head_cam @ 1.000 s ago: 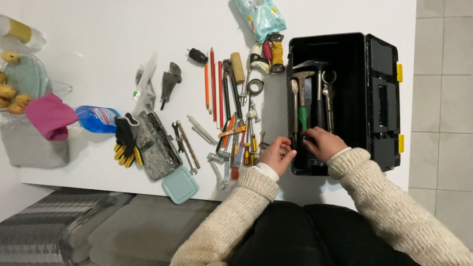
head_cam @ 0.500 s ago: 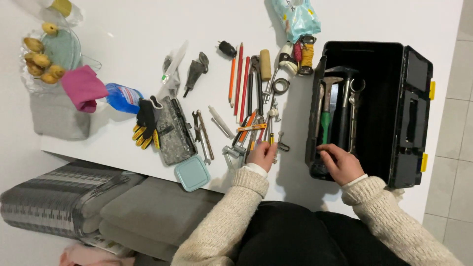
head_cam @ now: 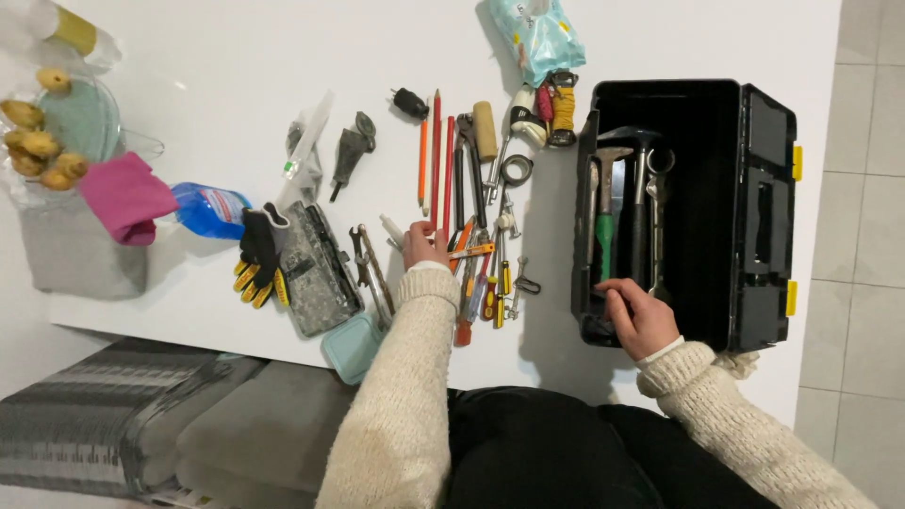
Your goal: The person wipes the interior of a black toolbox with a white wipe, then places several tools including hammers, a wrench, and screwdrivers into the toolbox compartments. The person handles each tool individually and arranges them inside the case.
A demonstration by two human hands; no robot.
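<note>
The left hand (head_cam: 423, 245) has moved farther left into the scattered tools (head_cam: 471, 254), fingers curled among them near a white tube (head_cam: 393, 229); I cannot tell what its grip holds. The right hand (head_cam: 639, 316) rests inside the black toolbox (head_cam: 754, 217) at its near edge, grip loose beside the green-handled hammer (head_cam: 604, 221). Bare white table (head_cam: 236, 57) lies beyond.

One view only — the head camera, looking almost straight down from above the person onto a white table (head_cam: 236, 57). It sits fairly high, taking in the black toolbox (head_cam: 768, 217) at right, scattered tools at centre, and tiled floor (head_cam: 867, 188) far right.
</note>
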